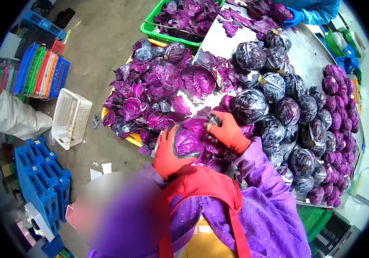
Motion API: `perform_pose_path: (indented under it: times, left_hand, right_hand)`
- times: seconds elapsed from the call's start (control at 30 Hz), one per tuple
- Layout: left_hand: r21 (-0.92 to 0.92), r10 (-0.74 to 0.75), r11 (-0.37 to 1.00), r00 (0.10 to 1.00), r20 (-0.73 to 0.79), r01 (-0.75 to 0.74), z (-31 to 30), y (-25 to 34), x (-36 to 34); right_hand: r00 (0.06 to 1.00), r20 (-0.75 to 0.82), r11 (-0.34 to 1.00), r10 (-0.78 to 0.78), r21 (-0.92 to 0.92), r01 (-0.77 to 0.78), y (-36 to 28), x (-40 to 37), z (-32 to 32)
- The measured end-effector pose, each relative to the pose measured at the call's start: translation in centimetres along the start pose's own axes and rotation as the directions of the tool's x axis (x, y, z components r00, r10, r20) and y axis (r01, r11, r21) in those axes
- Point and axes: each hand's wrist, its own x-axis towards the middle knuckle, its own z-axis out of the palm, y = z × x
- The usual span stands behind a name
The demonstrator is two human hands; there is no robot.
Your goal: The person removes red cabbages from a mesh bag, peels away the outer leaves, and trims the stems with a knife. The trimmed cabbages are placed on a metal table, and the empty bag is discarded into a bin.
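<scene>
My left hand (167, 151), in a red glove with a dark palm, is wrapped round the side of a peeled purple cabbage (188, 142) at the table's near edge. Just right of that cabbage, my right hand (226, 131), gloved the same way, has its fingers curled in; whatever is in them is hidden. A purple leaf (196, 124) lies between the two hands at the top of the cabbage. Untrimmed dark cabbages (249, 106) are heaped right of my right hand. Loose outer leaves (150, 81) pile up beyond my left hand.
Peeled cabbages (338, 107) are stacked along the table's right side. A green crate (149, 29) of leaves stands at the far end, near a co-worker's blue-gloved hand (294, 17). On the floor at left are a white basket (73, 118), blue pallets (42, 176) and stacked colored crates (40, 71).
</scene>
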Motion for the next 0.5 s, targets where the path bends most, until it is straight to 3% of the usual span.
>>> perform_pose_path:
  times: [0.03, 0.07, 0.1, 0.17, 0.2, 0.23, 0.27, 0.3, 0.4, 0.5]
  left_hand:
    - [-0.059, 0.023, 0.998, 1.000, 0.006, -0.022, 0.2, -0.8, 0.0]
    - [-0.119, 0.048, 0.992, 0.999, 0.010, -0.047, 0.2, -1.9, 0.2]
    - [-0.178, 0.076, 0.981, 0.997, 0.009, -0.073, 0.0, -2.8, 0.4]
    - [-0.357, 0.084, 0.931, 0.996, -0.001, -0.078, -0.4, -4.0, 0.3]
    - [-0.463, 0.089, 0.882, 0.996, -0.017, -0.086, -0.5, -4.3, 0.4]
    - [-0.564, 0.089, 0.821, 0.996, -0.027, -0.089, -0.6, -4.5, 0.3]
    - [-0.678, 0.067, 0.731, 0.996, -0.052, -0.085, -0.3, -4.4, 0.1]
    - [-0.677, 0.059, 0.732, 0.997, -0.054, -0.080, -0.5, -4.2, 0.2]
    - [-0.689, 0.014, 0.723, 0.998, -0.066, -0.055, -0.4, -3.5, 0.5]
    - [-0.677, 0.018, 0.728, 0.990, -0.137, -0.107, 0.6, -2.9, 0.7]
  right_hand:
    - [0.994, 0.003, 0.988, 0.106, 0.115, -0.105, -0.2, 0.1, -0.2]
    - [0.998, -0.057, 0.987, -0.015, -0.161, 0.006, 2.5, 1.3, -1.4]
    - [0.987, -0.129, 0.972, -0.092, -0.226, 0.061, 4.3, 1.7, -2.1]
    - [0.974, -0.221, 0.957, -0.037, -0.288, -0.029, 4.8, 1.1, -2.7]
    - [0.965, -0.248, 0.939, -0.083, -0.345, -0.008, 4.4, 1.0, -2.6]
    - [0.975, -0.222, 0.887, 0.013, -0.448, -0.113, 3.5, 0.6, -3.0]
    - [0.946, -0.281, 0.851, -0.161, -0.525, -0.011, 3.2, 0.2, -2.8]
    - [0.886, -0.322, 0.791, -0.334, -0.606, 0.078, 2.8, -0.2, -2.6]
    - [0.907, -0.210, 0.853, -0.365, -0.466, 0.235, -2.1, -3.8, -0.9]
    - [0.962, -0.096, 0.913, -0.257, -0.351, 0.208, -1.0, -4.8, 2.3]
